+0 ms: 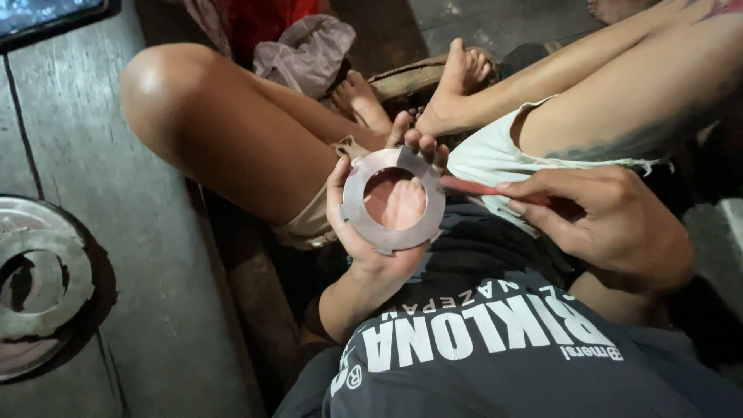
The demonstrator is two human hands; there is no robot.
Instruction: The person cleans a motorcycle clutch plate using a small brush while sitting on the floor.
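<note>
At the far left of the frame, a stack of flat metal rings [35,286] lies on the dark wooden floor [155,294], well apart from both hands. In the upper left corner, the edge of a dark screen [46,15] shows. Along the top, a crumpled plastic bag [306,50] sits beside red cloth [263,23], behind the bent knee of the person.

At frame centre, the left hand [371,232] holds a metal ring [391,200] upright, facing the camera. The palm sits behind the ring; the thumb lies along its left rim and the fingertips [422,143] curl over the top edge. The hand is partly closed around the ring, not clenched. Small tabs project from the ring's outer edge.

To the right, the right hand [611,220] is closed in a pinch on a thin red tool [472,187], whose tip meets the ring's right edge. Whether it is a file, a pencil or a blade cannot be told.

Hazards, as judged:
- The ring is held by its edges only. Side pressure from the tool could twist it out of the grip and drop it onto the lap.
- The fingertips lie near the tool's tip. A slip across the metal could strike them.
- The ring's edges and tabs may be sharp; a tightened grip could cut the palm.
- Light is low, so fine detail at the contact point is hard to check.
</note>
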